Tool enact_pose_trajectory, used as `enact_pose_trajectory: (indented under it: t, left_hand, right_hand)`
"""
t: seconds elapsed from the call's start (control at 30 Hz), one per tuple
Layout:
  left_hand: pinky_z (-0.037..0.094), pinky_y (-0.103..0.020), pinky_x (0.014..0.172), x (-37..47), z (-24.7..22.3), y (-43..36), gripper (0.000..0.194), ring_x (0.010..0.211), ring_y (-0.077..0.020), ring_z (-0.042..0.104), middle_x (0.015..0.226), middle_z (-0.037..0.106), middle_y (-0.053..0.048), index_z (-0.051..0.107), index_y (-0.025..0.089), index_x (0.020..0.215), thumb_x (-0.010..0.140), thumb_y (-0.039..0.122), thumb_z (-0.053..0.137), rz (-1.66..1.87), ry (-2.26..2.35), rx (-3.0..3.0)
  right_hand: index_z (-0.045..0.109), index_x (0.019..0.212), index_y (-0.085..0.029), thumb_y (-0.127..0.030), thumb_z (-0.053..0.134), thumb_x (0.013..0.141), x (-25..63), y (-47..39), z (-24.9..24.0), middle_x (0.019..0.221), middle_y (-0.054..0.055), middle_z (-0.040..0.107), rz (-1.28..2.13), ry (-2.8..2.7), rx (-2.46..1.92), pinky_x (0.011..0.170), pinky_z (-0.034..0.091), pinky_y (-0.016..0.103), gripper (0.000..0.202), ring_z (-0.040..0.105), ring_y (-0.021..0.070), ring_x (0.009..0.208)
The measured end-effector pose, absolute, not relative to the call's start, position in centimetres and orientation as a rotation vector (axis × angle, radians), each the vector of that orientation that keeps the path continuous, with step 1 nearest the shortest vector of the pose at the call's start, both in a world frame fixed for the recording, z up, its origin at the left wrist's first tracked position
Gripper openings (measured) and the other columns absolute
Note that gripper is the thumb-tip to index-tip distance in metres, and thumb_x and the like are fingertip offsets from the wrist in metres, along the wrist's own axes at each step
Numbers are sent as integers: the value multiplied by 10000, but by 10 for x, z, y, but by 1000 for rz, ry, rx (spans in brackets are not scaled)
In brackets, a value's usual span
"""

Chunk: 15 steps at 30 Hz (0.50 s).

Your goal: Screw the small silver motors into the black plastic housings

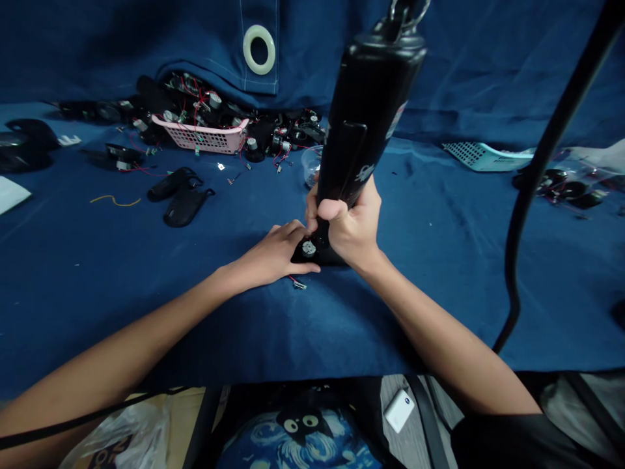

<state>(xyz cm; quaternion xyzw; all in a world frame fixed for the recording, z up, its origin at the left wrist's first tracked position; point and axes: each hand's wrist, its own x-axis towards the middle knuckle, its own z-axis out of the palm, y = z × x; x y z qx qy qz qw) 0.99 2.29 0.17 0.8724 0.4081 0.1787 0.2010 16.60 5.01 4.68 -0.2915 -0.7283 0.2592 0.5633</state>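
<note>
Head view: right hand [355,228] wraps electric screwdriver [368,111], working end down at black housing [326,255] on desk [430,260]. Left hand [276,256] clasps housing's left end, probably against slipping; pink basket [205,138] beyond it, leftward.

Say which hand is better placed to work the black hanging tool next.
Right, I'd judge: the right hand grips the tool, while the left hand rests on the black piece below it.

tool [368,98] black, white marking. cloth [439,280] solid dark blue. basket [208,139] pink, grid pattern; tray [493,160] pale teal, grid pattern. string [115,200] yellow. ring [267,60] cream. shirt [268,440] blue swirl print, black cat, pale yellow eyes. box [399,412] white.
</note>
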Motion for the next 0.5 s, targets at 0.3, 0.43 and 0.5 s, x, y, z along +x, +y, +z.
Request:
enact_pose_trajectory:
  t: [0.3, 0.43, 0.5]
  left_hand:
    - [396, -489, 1056, 10, 1, 23, 645, 1270, -339, 500, 1358, 516, -139, 446, 207, 1327, 840, 566, 671, 519, 1127, 2429]
    - [407, -490, 1044, 10, -1, 24, 631, 1235, -337, 525, 1327, 533, -135, 469, 205, 1294, 833, 590, 665, 527, 1139, 2434]
    - [407, -491, 1043, 10, -1, 24, 634, 1238, -341, 523, 1323, 536, -138, 474, 200, 1286, 830, 598, 664, 522, 1143, 2435]
  right_hand:
    - [405, 1308, -286, -771, 550, 768, 165, 52, 38, 876, 11, 647, 693, -1668, -665, 602, 588, 374, 740, 671, 197, 721]
    - [401, 1315, -286, -736, 568, 788, 165, 53, 35, 760, -15, 626, 717, -1646, -688, 554, 588, 379, 713, 648, 186, 622]
    - [422, 1296, -282, -718, 598, 778, 165, 53, 37, 805, -4, 641, 704, -1638, -727, 603, 611, 398, 699, 674, 200, 697]
